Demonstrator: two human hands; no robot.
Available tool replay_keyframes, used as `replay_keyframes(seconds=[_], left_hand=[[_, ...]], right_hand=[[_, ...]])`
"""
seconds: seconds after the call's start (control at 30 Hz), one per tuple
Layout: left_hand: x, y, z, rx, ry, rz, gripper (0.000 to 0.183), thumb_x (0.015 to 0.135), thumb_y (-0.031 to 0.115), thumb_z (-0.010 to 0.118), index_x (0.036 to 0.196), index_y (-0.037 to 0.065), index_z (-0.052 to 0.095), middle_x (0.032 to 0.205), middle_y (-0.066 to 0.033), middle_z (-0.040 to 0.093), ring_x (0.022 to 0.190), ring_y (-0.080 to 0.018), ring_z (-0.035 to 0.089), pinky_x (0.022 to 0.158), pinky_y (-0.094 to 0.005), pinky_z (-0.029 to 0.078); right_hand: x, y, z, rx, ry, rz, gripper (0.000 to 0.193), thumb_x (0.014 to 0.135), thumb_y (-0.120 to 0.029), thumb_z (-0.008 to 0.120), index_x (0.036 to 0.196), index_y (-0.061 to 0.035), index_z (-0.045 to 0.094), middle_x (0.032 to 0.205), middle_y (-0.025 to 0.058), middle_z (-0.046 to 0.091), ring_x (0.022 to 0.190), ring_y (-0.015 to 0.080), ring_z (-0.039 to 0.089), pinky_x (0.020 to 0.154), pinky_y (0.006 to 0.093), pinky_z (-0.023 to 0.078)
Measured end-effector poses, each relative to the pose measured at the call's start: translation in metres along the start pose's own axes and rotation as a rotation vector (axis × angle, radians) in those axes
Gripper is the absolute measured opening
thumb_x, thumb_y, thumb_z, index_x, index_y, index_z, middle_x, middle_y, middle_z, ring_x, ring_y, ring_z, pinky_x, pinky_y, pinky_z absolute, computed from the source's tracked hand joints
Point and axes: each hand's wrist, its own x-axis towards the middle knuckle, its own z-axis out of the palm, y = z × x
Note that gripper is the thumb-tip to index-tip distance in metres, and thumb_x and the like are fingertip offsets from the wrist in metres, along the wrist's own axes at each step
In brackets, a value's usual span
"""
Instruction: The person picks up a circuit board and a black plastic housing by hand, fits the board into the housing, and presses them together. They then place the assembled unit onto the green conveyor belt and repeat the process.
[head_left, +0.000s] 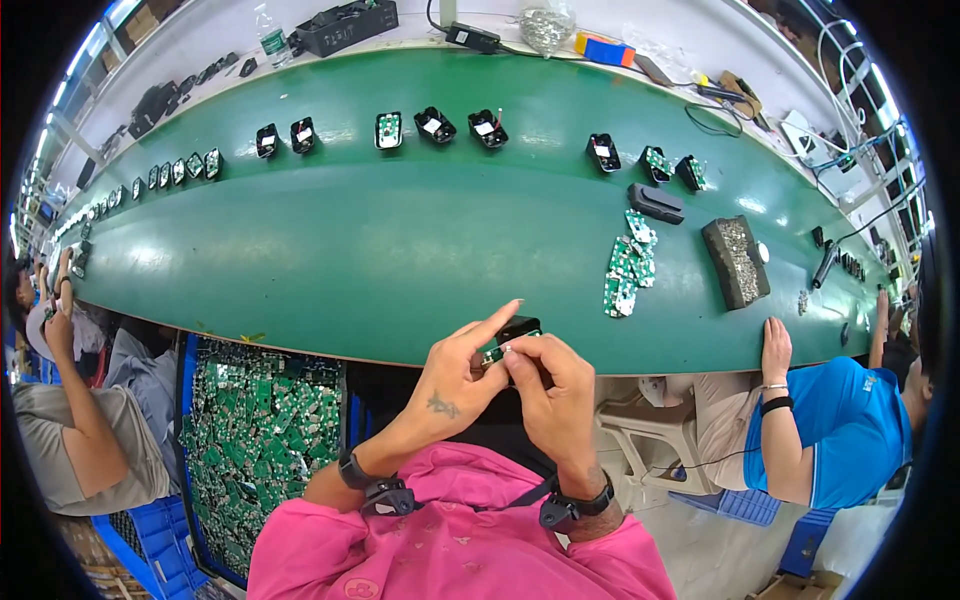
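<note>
My left hand [457, 380] and my right hand [548, 390] meet just below the near edge of the green conveyor belt [400, 240]. Together they grip a small black plastic housing [517, 328] with a green circuit board [490, 352] set against it. My left index finger points up over the housing. My right fingers pinch the board's right side. Both wrists wear black bands over pink sleeves.
A blue bin of green circuit boards [260, 430] stands at my lower left. On the belt lie a pile of boards [627, 265], a black tray of screws [737, 260] and a row of black housings [435, 126]. Seated workers flank me: one in blue [830, 420], one in grey [70, 440].
</note>
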Motion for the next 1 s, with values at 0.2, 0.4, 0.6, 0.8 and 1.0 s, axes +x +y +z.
replay_keyframes(seconds=[0.2,0.4,0.6,0.8,1.0], left_hand=[[-0.001,0.029,0.004,0.089,0.13,0.098,0.061,0.088,-0.007,0.062,0.147,0.004,0.049,0.123,-0.0074,0.059,0.095,-0.0086,0.06,0.079,-0.0223,0.055],[-0.004,0.031,0.008,0.273,0.211,0.297,0.064,0.084,-0.002,0.064,0.146,0.008,0.049,0.121,-0.018,0.06,0.085,-0.0262,0.065,0.07,-0.0325,0.057],[-0.003,0.033,0.008,0.349,0.191,0.335,0.066,0.082,-0.003,0.064,0.146,0.007,0.049,0.12,-0.0205,0.06,0.083,-0.0303,0.064,0.067,-0.0354,0.055],[0.0,0.034,0.008,0.285,0.194,0.297,0.067,0.082,-0.003,0.063,0.147,0.008,0.048,0.12,-0.021,0.06,0.08,-0.0305,0.064,0.067,-0.0354,0.055],[0.002,0.033,0.005,0.494,0.184,0.361,0.067,0.081,-0.002,0.066,0.146,0.008,0.05,0.121,-0.019,0.061,0.087,-0.0272,0.067,0.07,-0.0333,0.058]], right_hand=[[-0.001,-0.013,-0.011,-0.224,0.077,-0.105,0.003,0.093,-0.002,0.064,0.094,0.0005,0.062,0.075,0.0107,0.059,0.062,0.0233,0.056,0.055,0.0338,0.043],[0.004,-0.024,-0.022,-0.442,-0.043,-0.16,0.004,0.091,0.001,0.064,0.093,-0.0005,0.06,0.078,0.0138,0.059,0.065,0.0332,0.059,0.056,0.0406,0.044],[0.01,-0.028,-0.027,-0.471,-0.124,-0.201,0.006,0.091,0.001,0.063,0.095,-0.0004,0.059,0.077,0.0142,0.057,0.064,0.0343,0.058,0.056,0.0418,0.044],[0.007,-0.024,-0.025,-0.441,-0.09,-0.175,0.009,0.089,0.003,0.062,0.096,-0.0008,0.058,0.079,0.0143,0.057,0.064,0.0352,0.058,0.055,0.0431,0.044],[0.012,-0.025,-0.03,-0.514,-0.146,-0.213,0.01,0.088,0.004,0.063,0.094,-0.0011,0.058,0.079,0.0141,0.058,0.066,0.0352,0.06,0.057,0.0429,0.046]])
